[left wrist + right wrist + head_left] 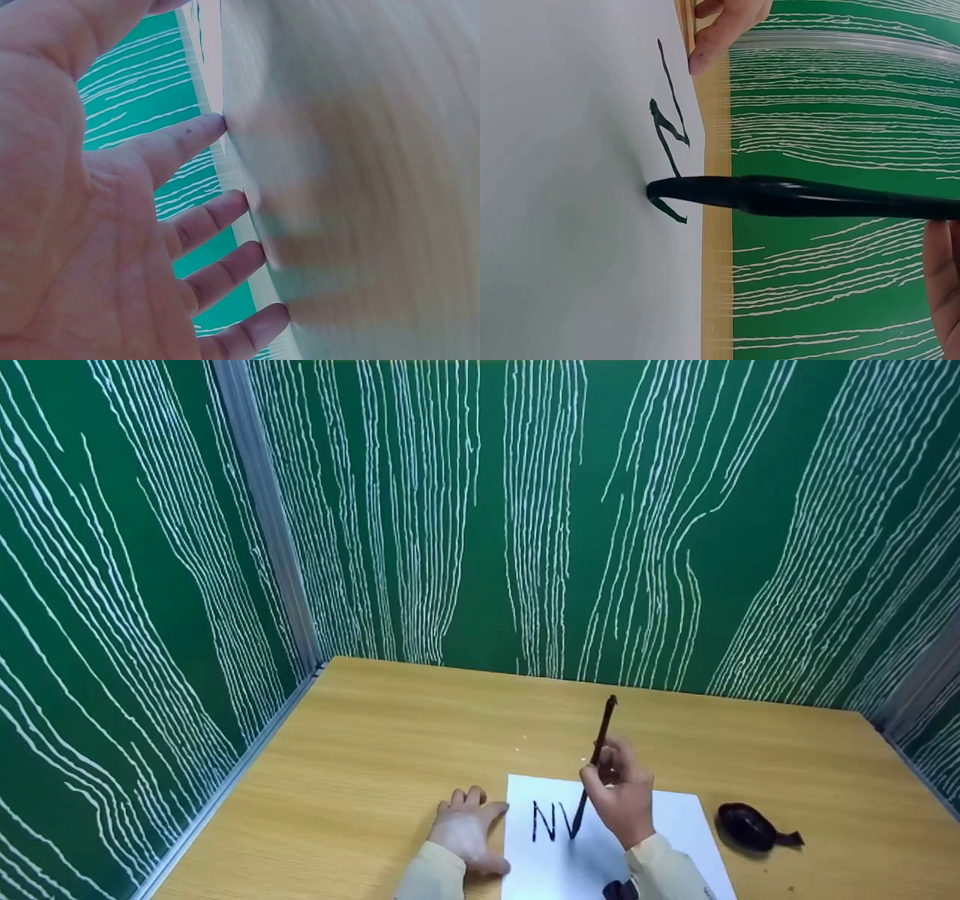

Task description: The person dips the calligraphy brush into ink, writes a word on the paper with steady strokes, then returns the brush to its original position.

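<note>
My right hand (621, 795) grips a dark writing brush (602, 735) by its handle, thumb and fingers pinched round it. The brush stands nearly upright, its black tip on a white sheet of paper (551, 877). In the right wrist view the bent bristles (667, 186) meet the end of a slanting black stroke (669, 208). To the left of that stroke, a black letter N (544, 821) is painted. With fingers spread, my left hand (463, 826) rests on the table, thumb and index fingertips at the sheet's left edge. Its fingertips (217, 124) press the wood in the left wrist view.
A shiny black gourd-shaped dish (746, 826) lies right of the paper on the wooden table (360, 780). Small white specks (517, 748) dot the wood beyond the sheet. Green panels (487, 547) with wavy white lines enclose the table at the back and sides.
</note>
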`<state>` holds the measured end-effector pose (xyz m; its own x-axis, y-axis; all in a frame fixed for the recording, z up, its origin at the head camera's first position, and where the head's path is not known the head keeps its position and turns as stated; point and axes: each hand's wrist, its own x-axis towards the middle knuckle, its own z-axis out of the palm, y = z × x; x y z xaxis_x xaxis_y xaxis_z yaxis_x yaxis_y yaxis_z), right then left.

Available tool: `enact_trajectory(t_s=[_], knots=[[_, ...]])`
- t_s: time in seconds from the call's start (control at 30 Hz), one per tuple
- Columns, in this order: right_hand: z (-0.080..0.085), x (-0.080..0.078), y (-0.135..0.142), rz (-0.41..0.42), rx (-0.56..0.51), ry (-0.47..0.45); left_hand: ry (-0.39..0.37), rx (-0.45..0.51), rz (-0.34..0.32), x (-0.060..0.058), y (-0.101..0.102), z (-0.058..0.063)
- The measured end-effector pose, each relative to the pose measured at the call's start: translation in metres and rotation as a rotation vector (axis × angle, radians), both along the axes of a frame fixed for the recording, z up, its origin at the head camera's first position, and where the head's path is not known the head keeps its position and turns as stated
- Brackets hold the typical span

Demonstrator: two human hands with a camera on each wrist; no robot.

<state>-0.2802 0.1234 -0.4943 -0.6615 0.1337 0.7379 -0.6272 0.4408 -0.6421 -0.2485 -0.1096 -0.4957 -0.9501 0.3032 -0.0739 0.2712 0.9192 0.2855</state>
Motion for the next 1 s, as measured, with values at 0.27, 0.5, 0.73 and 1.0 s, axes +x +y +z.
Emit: enact_trajectory(t_s=[0.27, 0.5, 0.73, 1.0], knots=[[0.001, 0.0001, 0.0015, -0.028, 0.001, -0.035, -0.02, 0.003, 0.004, -0.0015, -0.0003, 0.0], [0.0028, -0.0008, 0.0031, -0.045, -0.011, -0.054, -0.042, 0.019, 0.007, -0.0017, -0.0008, -0.0003], [0.003, -0.0041, 0.0049, -0.028, -0.047, -0.046, -0.014, 0.018, 0.011, -0.001, -0.0009, 0.0007], [0.0016, -0.005, 0.007, -0.054, -0.041, -0.053, -0.011, 0.004, 0.008, -0.0007, -0.0006, -0.0007]])
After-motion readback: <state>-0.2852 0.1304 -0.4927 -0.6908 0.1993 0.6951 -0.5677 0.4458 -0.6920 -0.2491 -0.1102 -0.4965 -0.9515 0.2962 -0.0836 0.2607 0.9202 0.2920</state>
